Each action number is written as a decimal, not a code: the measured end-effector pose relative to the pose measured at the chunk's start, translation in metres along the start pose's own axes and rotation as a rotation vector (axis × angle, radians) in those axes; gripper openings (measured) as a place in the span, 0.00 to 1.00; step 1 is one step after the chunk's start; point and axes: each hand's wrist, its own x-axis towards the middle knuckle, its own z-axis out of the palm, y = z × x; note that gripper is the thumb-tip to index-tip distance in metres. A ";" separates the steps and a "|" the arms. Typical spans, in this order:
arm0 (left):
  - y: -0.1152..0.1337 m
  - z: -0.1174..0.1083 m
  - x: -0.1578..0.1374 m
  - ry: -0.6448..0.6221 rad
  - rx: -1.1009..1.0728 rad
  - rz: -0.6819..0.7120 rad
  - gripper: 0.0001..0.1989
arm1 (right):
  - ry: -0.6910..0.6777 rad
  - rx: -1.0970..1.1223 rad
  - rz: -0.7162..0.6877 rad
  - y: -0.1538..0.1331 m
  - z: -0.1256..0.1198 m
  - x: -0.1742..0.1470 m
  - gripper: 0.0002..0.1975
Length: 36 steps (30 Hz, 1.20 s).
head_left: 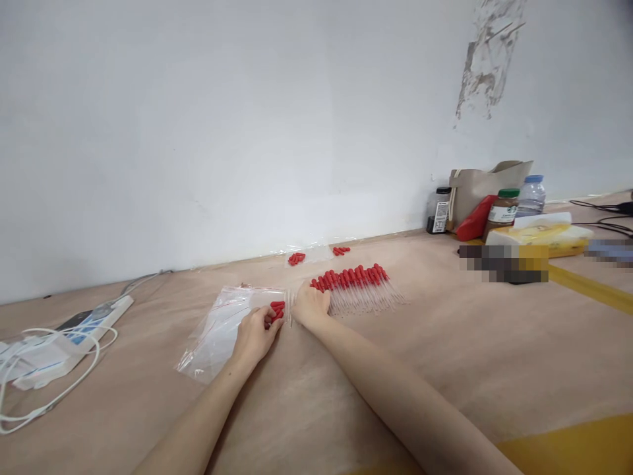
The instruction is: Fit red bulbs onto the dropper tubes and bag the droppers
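Note:
My left hand (254,335) is closed at a small pile of red rubber bulbs (278,305) beside a clear zip bag (225,320), thumb and forefinger around the nearest ones. Close by on the right, my right hand (310,307) is bent over the table with curled fingers; its fingertips and anything between them are hidden. A few thin clear tubes (289,307) lie between the two hands. Touching or just past my right hand, a row of droppers (359,277) with red bulbs on clear stems lies side by side, stems toward me.
Small clear bags with red bulbs (297,258) lie near the wall. On the left is a power strip (93,324) with a looped white cable (59,422). A tissue pack (539,236), a green-lidded jar (503,210), a bottle (531,196) and a grey bag (475,194) stand at right.

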 end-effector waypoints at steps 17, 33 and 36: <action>0.051 0.000 -0.033 -0.028 -0.353 0.210 0.08 | 0.076 0.134 -0.531 0.088 -0.063 -0.045 0.12; 0.072 0.017 -0.050 -0.189 -0.584 0.168 0.10 | 0.025 0.269 -0.711 0.133 -0.071 -0.090 0.10; 0.074 0.016 -0.050 -0.201 -0.572 0.172 0.10 | 0.016 0.251 -0.706 0.134 -0.070 -0.090 0.10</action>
